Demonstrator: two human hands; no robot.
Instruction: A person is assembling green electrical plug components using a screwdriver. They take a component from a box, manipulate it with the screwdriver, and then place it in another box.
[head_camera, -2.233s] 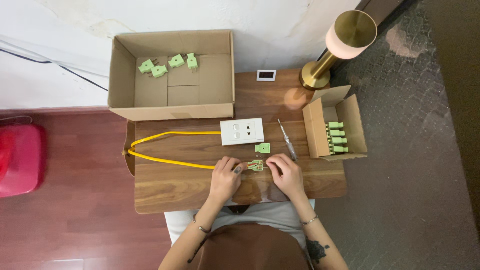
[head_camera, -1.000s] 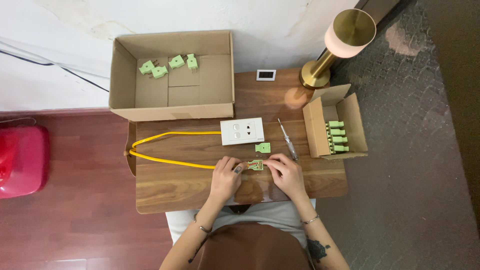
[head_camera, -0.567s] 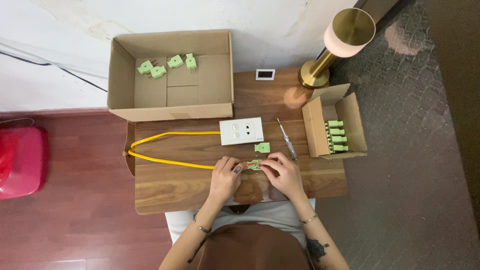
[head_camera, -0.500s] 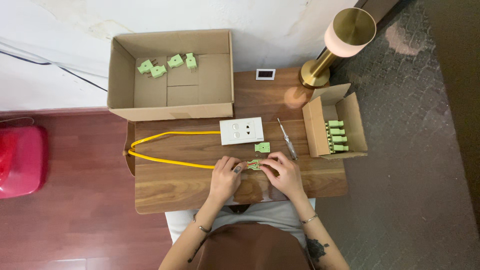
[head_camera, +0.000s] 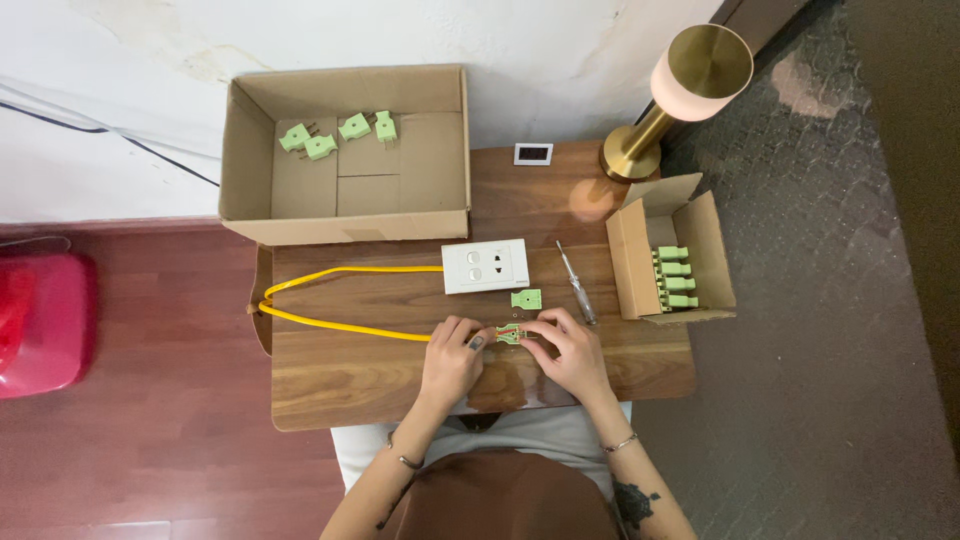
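On the wooden table (head_camera: 350, 375), my left hand (head_camera: 450, 358) pinches the end of a yellow cable (head_camera: 330, 322) where it meets a small opened green plug (head_camera: 510, 334). From the other side my right hand (head_camera: 570, 350) grips that same plug with its fingertips. A loose green plug cover (head_camera: 526, 298) lies just beyond my hands. The cable loops off to the left and runs back to a white socket plate (head_camera: 486, 265). A screwdriver (head_camera: 577, 282) rests to the right of the cover.
A large open cardboard box (head_camera: 250, 160) at the back holds three green plugs (head_camera: 320, 146). A small cardboard box (head_camera: 625, 255) on the right holds several more. A brass lamp (head_camera: 680, 85) stands at the back right, a small white device (head_camera: 533, 153) beside it. A red object (head_camera: 40, 320) sits on the floor.
My hands have stayed on the plug with only slight finger shifts. Nothing else on the table has moved.
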